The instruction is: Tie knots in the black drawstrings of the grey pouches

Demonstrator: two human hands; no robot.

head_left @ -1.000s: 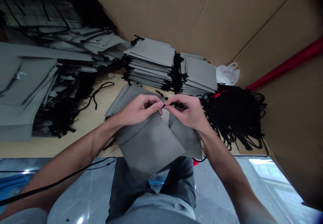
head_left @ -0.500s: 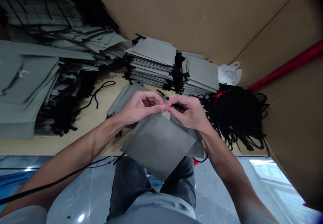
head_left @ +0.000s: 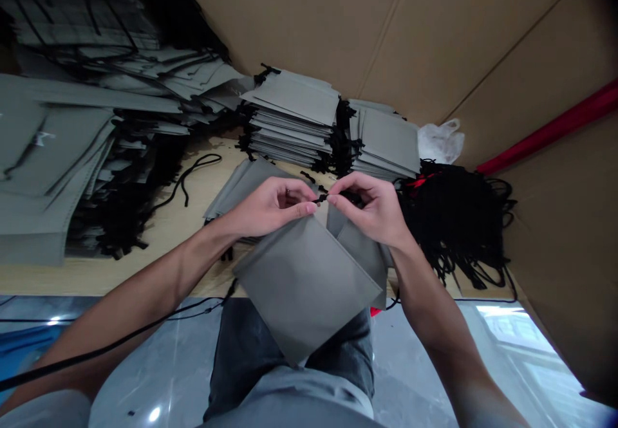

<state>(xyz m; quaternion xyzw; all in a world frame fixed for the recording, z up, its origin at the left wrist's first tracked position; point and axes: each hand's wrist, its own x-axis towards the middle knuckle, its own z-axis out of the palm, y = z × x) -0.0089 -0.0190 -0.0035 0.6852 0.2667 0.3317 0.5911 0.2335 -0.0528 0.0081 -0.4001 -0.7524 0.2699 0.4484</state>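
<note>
A grey fabric pouch (head_left: 304,280) hangs from both hands over my lap and the table's front edge. My left hand (head_left: 268,206) pinches its top corner, fingers curled. My right hand (head_left: 374,212) is closed on a thin black drawstring (head_left: 322,198) right at that corner, fingertips almost touching the left thumb. A second grey pouch (head_left: 360,251) lies under my right wrist. More flat grey pouches (head_left: 241,183) lie beneath my left hand.
Two neat stacks of grey pouches (head_left: 294,122) (head_left: 386,145) stand behind the hands. A tangle of black cords (head_left: 454,215) lies at the right, loose pouches (head_left: 58,151) pile at the left. Cardboard walls (head_left: 386,22) close the back and right. A loose cord (head_left: 190,174) lies on the wooden table (head_left: 145,267).
The held pouch has swung a little and now hangs lower over my lap. My right hand has shifted slightly up, and the black drawstring shows between the fingertips.
</note>
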